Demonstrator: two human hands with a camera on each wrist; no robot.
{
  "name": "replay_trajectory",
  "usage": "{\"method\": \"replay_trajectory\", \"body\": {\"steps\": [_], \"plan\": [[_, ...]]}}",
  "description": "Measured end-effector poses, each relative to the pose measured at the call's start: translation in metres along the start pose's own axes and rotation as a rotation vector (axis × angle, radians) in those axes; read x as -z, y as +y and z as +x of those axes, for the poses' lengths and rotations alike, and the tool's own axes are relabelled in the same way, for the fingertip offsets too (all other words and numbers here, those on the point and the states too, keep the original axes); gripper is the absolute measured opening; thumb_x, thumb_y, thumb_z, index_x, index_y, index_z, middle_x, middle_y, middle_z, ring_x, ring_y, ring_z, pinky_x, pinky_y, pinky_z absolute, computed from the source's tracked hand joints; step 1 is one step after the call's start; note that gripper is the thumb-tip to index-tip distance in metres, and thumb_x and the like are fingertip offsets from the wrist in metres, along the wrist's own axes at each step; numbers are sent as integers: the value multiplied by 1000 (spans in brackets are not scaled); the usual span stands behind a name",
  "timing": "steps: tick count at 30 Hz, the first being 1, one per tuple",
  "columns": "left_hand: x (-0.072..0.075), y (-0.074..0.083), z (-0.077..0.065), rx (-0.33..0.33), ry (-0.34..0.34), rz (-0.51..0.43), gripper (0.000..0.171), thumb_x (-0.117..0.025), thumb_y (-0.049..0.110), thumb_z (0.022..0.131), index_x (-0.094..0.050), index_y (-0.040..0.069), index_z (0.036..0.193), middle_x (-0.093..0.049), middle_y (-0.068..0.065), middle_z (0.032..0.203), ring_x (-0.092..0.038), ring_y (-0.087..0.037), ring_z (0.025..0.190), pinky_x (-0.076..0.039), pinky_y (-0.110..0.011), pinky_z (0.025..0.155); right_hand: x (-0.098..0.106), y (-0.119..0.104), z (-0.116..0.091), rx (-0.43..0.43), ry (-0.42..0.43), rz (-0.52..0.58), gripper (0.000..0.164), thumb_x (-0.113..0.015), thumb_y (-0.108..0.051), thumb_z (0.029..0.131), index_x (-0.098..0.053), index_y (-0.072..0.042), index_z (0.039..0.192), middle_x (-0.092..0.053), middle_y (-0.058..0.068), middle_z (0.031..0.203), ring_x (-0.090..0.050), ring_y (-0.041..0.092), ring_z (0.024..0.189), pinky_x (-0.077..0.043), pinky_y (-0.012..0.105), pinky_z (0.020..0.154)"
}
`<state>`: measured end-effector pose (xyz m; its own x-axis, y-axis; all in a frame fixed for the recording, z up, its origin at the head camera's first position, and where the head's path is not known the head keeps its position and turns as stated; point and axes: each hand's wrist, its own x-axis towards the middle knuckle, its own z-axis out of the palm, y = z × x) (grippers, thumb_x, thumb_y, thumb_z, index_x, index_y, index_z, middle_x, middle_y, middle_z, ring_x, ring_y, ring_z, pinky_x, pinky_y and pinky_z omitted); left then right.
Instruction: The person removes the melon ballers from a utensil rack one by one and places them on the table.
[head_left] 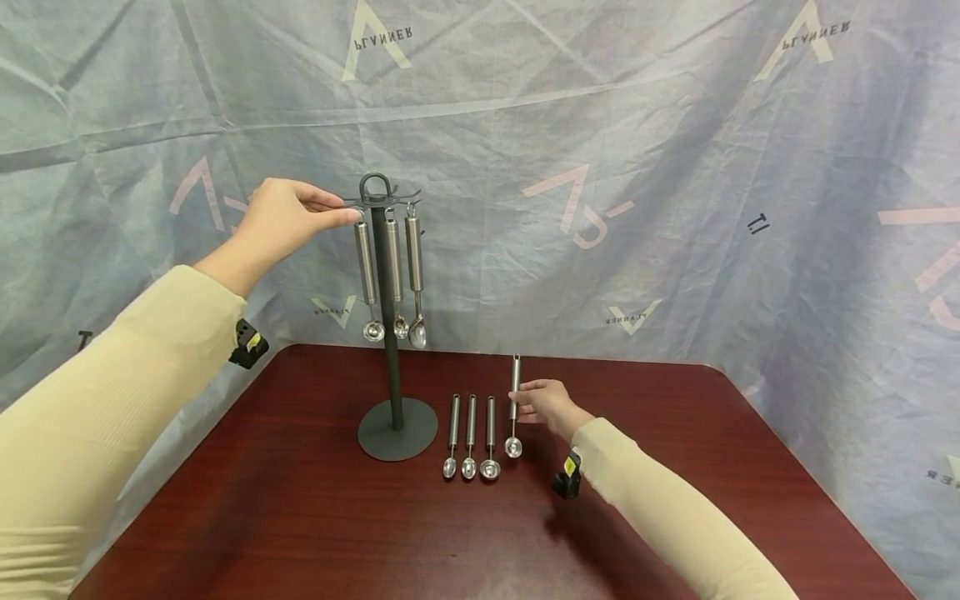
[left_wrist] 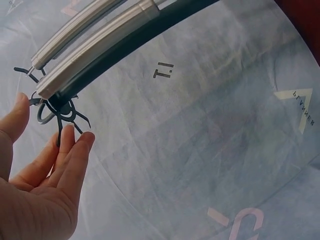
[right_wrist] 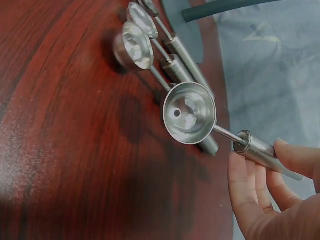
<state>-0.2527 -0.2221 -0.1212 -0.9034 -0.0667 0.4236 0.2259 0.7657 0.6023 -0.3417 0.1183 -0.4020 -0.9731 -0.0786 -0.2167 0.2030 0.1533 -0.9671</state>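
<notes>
My right hand (head_left: 551, 404) grips the steel handle of a melon baller (right_wrist: 190, 113), thumb on one side and fingers on the other. Its round bowl, pierced by a small hole, faces the right wrist camera. Up at the top of a dark hook stand (head_left: 395, 358), my left hand (head_left: 281, 218) has its fairly straight fingers at the hook ends. The left thumb (left_wrist: 19, 117) lies by the hook carrying the nearest hanging scoop (head_left: 365, 262). Two more steel scoops hang beside it, a middle one (head_left: 393, 258) and a right one (head_left: 415, 254).
Left of the right hand, three steel scoops lie side by side on the reddish-brown table (head_left: 315, 517): a left one (head_left: 453, 425), a middle one (head_left: 471, 425) and a right one (head_left: 491, 429). The stand's round base (head_left: 416, 437) is close to them. A grey printed cloth (head_left: 480, 275) hangs behind.
</notes>
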Motion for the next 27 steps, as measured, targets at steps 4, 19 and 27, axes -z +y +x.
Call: {"method": "replay_trajectory", "body": {"steps": [4, 19, 27], "plan": [[-1, 0, -1, 23, 4, -18, 62, -73, 56, 79, -68, 11, 122, -69, -9, 120, -54, -27, 124, -43, -46, 101, -1, 8, 1, -8, -10, -22, 39, -66, -5, 91, -54, 9, 126, -63, 11, 94, -60, 17, 70, -60, 40, 78], [-2, -1, -1, 61, -14, -62, 66, -73, 55, 80, -64, 11, 129, -62, -14, 130, -46, -26, 135, -39, -47, 108, -8, 28, 4, -69, -12, -96, 33, -68, -5, 89, -59, 11, 116, -56, 7, 77, -57, 15, 65, -60, 39, 76], [-4, -1, -1, 41, 5, -68, 64, -73, 53, 81, -65, 9, 127, -63, -15, 128, -51, -27, 130, -42, -46, 105, -11, 32, 7, -90, 20, -105, 33, -72, -2, 85, -58, 13, 112, -57, 12, 82, -61, 21, 71, -61, 40, 70]]}}
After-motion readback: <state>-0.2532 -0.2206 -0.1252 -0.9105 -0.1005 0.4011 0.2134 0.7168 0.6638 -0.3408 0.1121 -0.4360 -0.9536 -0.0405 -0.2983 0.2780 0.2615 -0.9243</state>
